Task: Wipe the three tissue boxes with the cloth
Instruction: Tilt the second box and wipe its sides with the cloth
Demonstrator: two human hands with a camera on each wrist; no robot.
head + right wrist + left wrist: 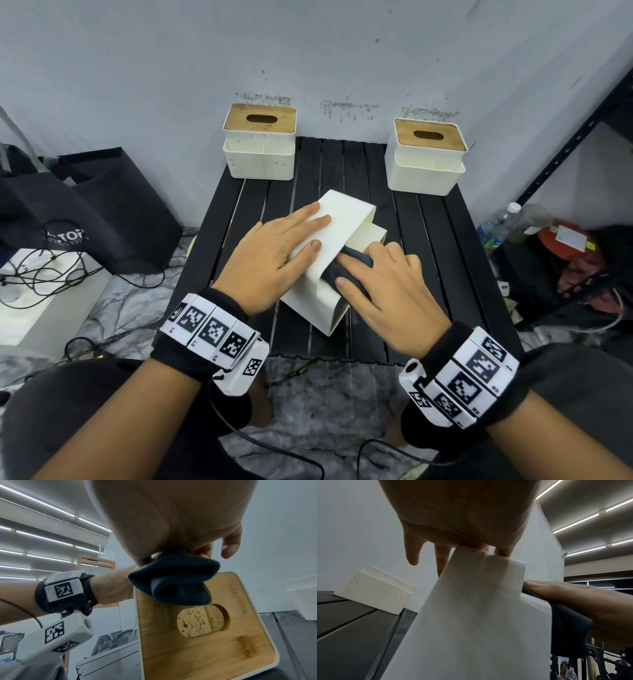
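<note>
A white tissue box (329,240) lies tipped on its side in the middle of the black slatted table (438,246), its wooden lid (197,649) facing right. My left hand (274,253) lies flat on its upturned side with straight fingers. My right hand (383,291) holds a dark cloth (346,270) against the box's right face, near the lid; the cloth (173,578) is bunched under the fingers. Two more white boxes with wooden lids stand upright at the back, one on the left (259,142) and one on the right (426,157). The left one (373,589) shows brown specks.
A black bag (85,212) and a white box with cables (37,291) sit left of the table. A black metal shelf frame (568,144) with bottles (496,226) and clutter stands on the right. The wall runs right behind the two standing boxes.
</note>
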